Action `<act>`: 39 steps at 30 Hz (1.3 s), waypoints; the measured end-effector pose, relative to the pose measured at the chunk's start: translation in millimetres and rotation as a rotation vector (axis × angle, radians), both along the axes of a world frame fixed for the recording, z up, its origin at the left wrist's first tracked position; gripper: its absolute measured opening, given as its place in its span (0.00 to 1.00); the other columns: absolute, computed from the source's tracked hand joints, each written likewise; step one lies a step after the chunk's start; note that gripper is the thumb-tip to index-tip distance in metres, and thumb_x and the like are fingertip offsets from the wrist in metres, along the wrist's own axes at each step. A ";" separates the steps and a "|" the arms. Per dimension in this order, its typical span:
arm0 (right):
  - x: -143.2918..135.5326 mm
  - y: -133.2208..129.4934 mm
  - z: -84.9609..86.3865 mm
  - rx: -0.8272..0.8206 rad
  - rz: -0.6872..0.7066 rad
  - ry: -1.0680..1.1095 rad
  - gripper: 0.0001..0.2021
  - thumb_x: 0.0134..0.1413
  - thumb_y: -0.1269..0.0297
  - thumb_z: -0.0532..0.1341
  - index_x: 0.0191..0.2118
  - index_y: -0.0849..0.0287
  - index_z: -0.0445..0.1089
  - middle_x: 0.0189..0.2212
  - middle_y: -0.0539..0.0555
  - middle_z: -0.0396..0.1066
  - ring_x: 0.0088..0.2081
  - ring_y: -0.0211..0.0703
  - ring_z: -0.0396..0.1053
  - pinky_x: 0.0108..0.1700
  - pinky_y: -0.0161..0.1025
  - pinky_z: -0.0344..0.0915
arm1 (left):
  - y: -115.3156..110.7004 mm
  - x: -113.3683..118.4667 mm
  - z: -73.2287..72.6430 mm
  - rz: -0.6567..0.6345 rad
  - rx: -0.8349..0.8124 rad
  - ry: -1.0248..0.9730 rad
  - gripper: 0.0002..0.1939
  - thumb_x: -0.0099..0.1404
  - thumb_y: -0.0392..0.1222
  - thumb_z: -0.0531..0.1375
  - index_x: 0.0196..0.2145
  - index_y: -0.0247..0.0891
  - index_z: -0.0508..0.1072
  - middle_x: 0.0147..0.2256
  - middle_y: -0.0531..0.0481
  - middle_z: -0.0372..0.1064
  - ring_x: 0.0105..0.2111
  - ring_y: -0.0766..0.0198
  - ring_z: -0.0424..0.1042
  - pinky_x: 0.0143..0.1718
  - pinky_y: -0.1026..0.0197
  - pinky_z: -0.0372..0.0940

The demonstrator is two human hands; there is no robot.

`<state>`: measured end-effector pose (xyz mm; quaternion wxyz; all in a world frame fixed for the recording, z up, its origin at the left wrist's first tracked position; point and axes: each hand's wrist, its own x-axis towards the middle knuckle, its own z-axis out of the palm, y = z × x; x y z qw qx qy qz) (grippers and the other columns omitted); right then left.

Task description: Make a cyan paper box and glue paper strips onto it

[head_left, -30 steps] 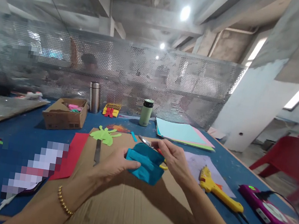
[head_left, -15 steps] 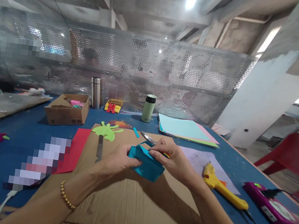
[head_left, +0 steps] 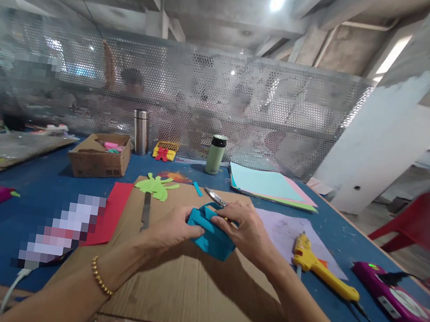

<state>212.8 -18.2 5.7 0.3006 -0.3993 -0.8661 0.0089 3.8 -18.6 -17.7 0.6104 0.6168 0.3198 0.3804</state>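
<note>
A small folded blue paper box (head_left: 214,241) is held above the cardboard sheet (head_left: 187,291). My left hand (head_left: 175,226) grips its left side, with the thumb on the near face. My right hand (head_left: 243,227) is closed on the upper right edge, its fingers pressing the paper there. Just behind the box lie scissors (head_left: 214,197), their handles partly hidden by my right hand. A thin blue paper strip (head_left: 197,189) rests beyond them. Left of my hands are a metal blade (head_left: 146,210) and green cut-paper leaves (head_left: 157,187).
A yellow glue gun (head_left: 315,264) lies on purple paper (head_left: 273,229) at right, near a purple power strip (head_left: 392,298). Red paper (head_left: 112,215) and a blurred-out object with a cable lie left. Behind stand a cardboard box (head_left: 100,157), a steel flask (head_left: 141,131) and a green bottle (head_left: 216,156).
My right hand's fingers have shifted slightly along the box's top edge, and the left thumb sits a little higher on it. The whole view has moved slightly.
</note>
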 end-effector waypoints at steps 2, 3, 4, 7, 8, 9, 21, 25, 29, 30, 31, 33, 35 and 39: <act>-0.2 0.3 -0.4 0.010 -0.001 -0.024 0.17 0.68 0.54 0.57 0.32 0.53 0.78 0.27 0.50 0.75 0.31 0.41 0.66 0.39 0.41 0.58 | -0.3 0.1 1.3 0.005 0.011 -0.010 0.08 0.55 0.33 0.62 0.35 0.33 0.77 0.33 0.47 0.75 0.32 0.62 0.70 0.35 0.62 0.63; -0.5 0.1 -0.6 0.017 -0.006 -0.043 0.18 0.68 0.54 0.56 0.31 0.54 0.77 0.26 0.51 0.75 0.31 0.41 0.66 0.40 0.42 0.57 | -0.5 0.0 2.0 0.006 0.018 -0.017 0.08 0.55 0.33 0.63 0.35 0.33 0.77 0.32 0.47 0.75 0.31 0.63 0.70 0.35 0.62 0.63; -0.9 -0.2 -0.7 0.028 -0.015 -0.061 0.19 0.69 0.54 0.56 0.30 0.55 0.76 0.26 0.51 0.74 0.30 0.41 0.66 0.40 0.42 0.57 | -0.7 -0.1 2.7 0.009 0.023 -0.021 0.08 0.55 0.33 0.63 0.35 0.33 0.77 0.32 0.48 0.74 0.31 0.64 0.69 0.35 0.63 0.62; -2.7 -2.5 -0.1 0.070 -0.048 -0.094 0.20 0.69 0.56 0.55 0.27 0.56 0.73 0.24 0.51 0.71 0.29 0.41 0.64 0.40 0.42 0.57 | -2.0 0.0 5.1 0.018 0.019 -0.029 0.05 0.56 0.36 0.64 0.33 0.34 0.76 0.32 0.48 0.74 0.31 0.64 0.69 0.35 0.63 0.63; -3.4 -3.5 0.4 0.082 -0.053 -0.094 0.20 0.69 0.56 0.55 0.27 0.56 0.73 0.24 0.51 0.71 0.30 0.41 0.64 0.41 0.42 0.56 | -2.7 0.3 5.7 0.016 0.012 -0.031 0.06 0.56 0.36 0.65 0.33 0.34 0.76 0.32 0.48 0.74 0.32 0.63 0.70 0.36 0.63 0.64; -4.2 -4.6 0.9 0.089 -0.053 -0.091 0.19 0.69 0.57 0.55 0.27 0.56 0.73 0.25 0.51 0.72 0.30 0.41 0.65 0.41 0.42 0.56 | -3.4 0.6 6.3 0.011 -0.002 -0.031 0.06 0.56 0.37 0.65 0.34 0.34 0.75 0.33 0.47 0.74 0.33 0.63 0.71 0.36 0.63 0.64; -15.4 -18.4 3.6 0.095 -0.116 -0.083 0.16 0.68 0.62 0.56 0.30 0.57 0.77 0.31 0.55 0.72 0.34 0.44 0.67 0.37 0.41 0.60 | -2.4 0.5 -2.4 -0.049 -0.164 0.027 0.16 0.56 0.41 0.66 0.42 0.36 0.72 0.31 0.48 0.72 0.21 0.65 0.72 0.19 0.64 0.67; -20.7 -27.9 11.9 0.041 -0.098 -0.090 0.16 0.69 0.65 0.54 0.32 0.56 0.76 0.32 0.54 0.71 0.33 0.42 0.67 0.35 0.38 0.61 | -2.4 2.2 -1.2 -0.040 -0.173 -0.023 0.16 0.55 0.39 0.67 0.41 0.35 0.72 0.35 0.45 0.74 0.26 0.64 0.74 0.26 0.64 0.71; -20.0 -27.2 13.1 0.012 -0.060 -0.069 0.11 0.68 0.69 0.56 0.38 0.56 0.76 0.34 0.54 0.73 0.36 0.42 0.70 0.38 0.38 0.64 | -0.8 1.8 -2.0 -0.038 -0.160 -0.005 0.17 0.56 0.41 0.67 0.42 0.34 0.72 0.33 0.46 0.73 0.23 0.64 0.74 0.23 0.63 0.70; -18.8 -25.6 11.9 0.011 -0.058 -0.065 0.09 0.67 0.69 0.57 0.39 0.57 0.76 0.34 0.54 0.74 0.37 0.43 0.71 0.39 0.38 0.64 | -0.2 1.6 -2.5 -0.033 -0.167 0.005 0.17 0.57 0.42 0.67 0.43 0.34 0.71 0.33 0.46 0.73 0.22 0.64 0.74 0.23 0.63 0.70; -17.6 -24.0 10.4 0.016 -0.058 -0.063 0.08 0.66 0.70 0.58 0.39 0.57 0.75 0.35 0.54 0.74 0.37 0.43 0.71 0.39 0.38 0.64 | 0.3 1.4 -2.8 -0.032 -0.175 0.012 0.17 0.57 0.42 0.66 0.43 0.35 0.71 0.33 0.46 0.73 0.22 0.64 0.74 0.23 0.62 0.70; -15.2 -21.1 7.5 0.036 -0.048 -0.065 0.07 0.65 0.71 0.59 0.39 0.57 0.75 0.36 0.55 0.75 0.38 0.45 0.72 0.39 0.39 0.64 | 1.0 1.3 -2.8 -0.023 -0.181 0.006 0.18 0.56 0.41 0.66 0.43 0.34 0.71 0.34 0.45 0.73 0.25 0.63 0.74 0.25 0.61 0.71; -13.8 -20.0 5.7 0.060 -0.024 -0.062 0.09 0.66 0.70 0.58 0.38 0.57 0.75 0.36 0.55 0.75 0.39 0.45 0.71 0.40 0.40 0.64 | 1.7 1.5 -2.2 -0.003 -0.169 -0.010 0.17 0.54 0.40 0.67 0.42 0.33 0.71 0.35 0.45 0.73 0.28 0.62 0.74 0.26 0.61 0.72; -15.0 -22.8 7.0 0.093 0.007 -0.075 0.12 0.69 0.68 0.54 0.35 0.58 0.73 0.34 0.55 0.74 0.39 0.45 0.70 0.42 0.42 0.63 | 4.9 1.4 -2.5 -0.007 -0.162 -0.070 0.17 0.53 0.40 0.69 0.40 0.32 0.72 0.36 0.44 0.72 0.33 0.61 0.73 0.27 0.62 0.72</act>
